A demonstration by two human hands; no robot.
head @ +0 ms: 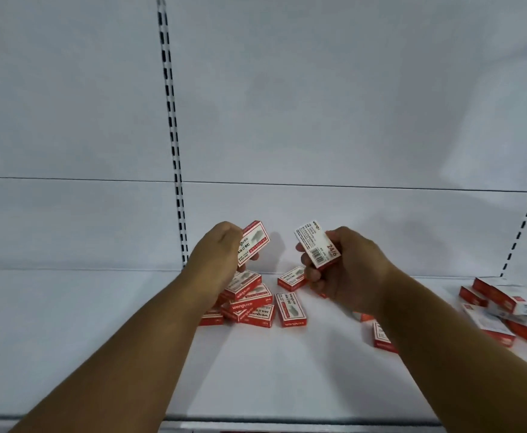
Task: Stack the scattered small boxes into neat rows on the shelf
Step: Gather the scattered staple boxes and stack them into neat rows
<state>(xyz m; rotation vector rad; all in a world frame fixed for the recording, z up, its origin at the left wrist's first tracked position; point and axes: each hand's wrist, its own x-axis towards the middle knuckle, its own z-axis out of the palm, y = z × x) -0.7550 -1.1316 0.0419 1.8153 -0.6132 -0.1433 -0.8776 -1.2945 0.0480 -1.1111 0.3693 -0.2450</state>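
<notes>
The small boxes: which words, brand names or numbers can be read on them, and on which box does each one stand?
"wengu": box in the left hand, and loose boxes in the pile.
"wengu", "24/6": box in the right hand.
Smaller print and the barcode digits: too small to read.
Boxes at far right: too blurred.

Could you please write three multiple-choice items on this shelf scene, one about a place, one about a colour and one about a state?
1. Where does the heap of small boxes lie?
A. on the shelf below the left hand
B. on the floor
C. in a basket

2. What colours are the boxes?
A. blue and yellow
B. red and white
C. green and black

3. What is the right hand doing?
A. resting flat on the shelf
B. hanging empty
C. holding a box with a barcode

Answers: 1 A, the heap sits on the shelf under the left hand; 2 B, red edges with white faces; 3 C, its fingers curl round the barcode box.
</notes>
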